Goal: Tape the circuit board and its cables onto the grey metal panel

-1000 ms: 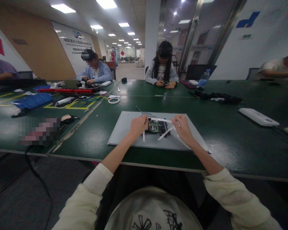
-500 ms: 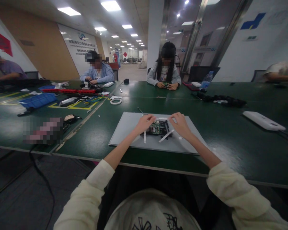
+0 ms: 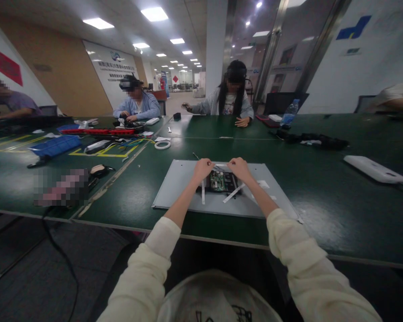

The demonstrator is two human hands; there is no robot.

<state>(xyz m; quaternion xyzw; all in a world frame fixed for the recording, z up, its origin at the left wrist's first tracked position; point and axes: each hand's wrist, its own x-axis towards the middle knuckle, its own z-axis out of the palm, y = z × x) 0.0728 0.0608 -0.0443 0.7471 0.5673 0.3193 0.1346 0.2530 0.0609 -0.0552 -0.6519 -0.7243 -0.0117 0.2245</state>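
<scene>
A flat grey panel (image 3: pixel 176 190) lies on the green table before me, bearing a black-framed green circuit board (image 3: pixel 218 181). My left hand (image 3: pixel 203 169) pinches one end of a short white tape strip (image 3: pixel 220 165) at the board's far edge. At the strip's other end, my right hand (image 3: pixel 239 169) is closed in a pinch too. Whether the strip touches the panel, I cannot tell. One white strip (image 3: pixel 203 194) runs down from the board's left near corner; a slanted strip (image 3: pixel 233 193) crosses its right near corner. My right forearm partly covers white pieces on the panel.
A white tape roll (image 3: pixel 162 145) and a small wrench (image 3: pixel 169 129) lie beyond the panel. Leftward are a blue tray (image 3: pixel 55 146), cables and a red power strip (image 3: pixel 97 131). A white device (image 3: pixel 374 169) sits right. Across the table, a person (image 3: pixel 233 96) sits near a bottle (image 3: pixel 290 112).
My right hand has moved left, closer to my left hand, and the strip between them looks shorter. Across the table, the person has swung one hand out sideways with a small object.
</scene>
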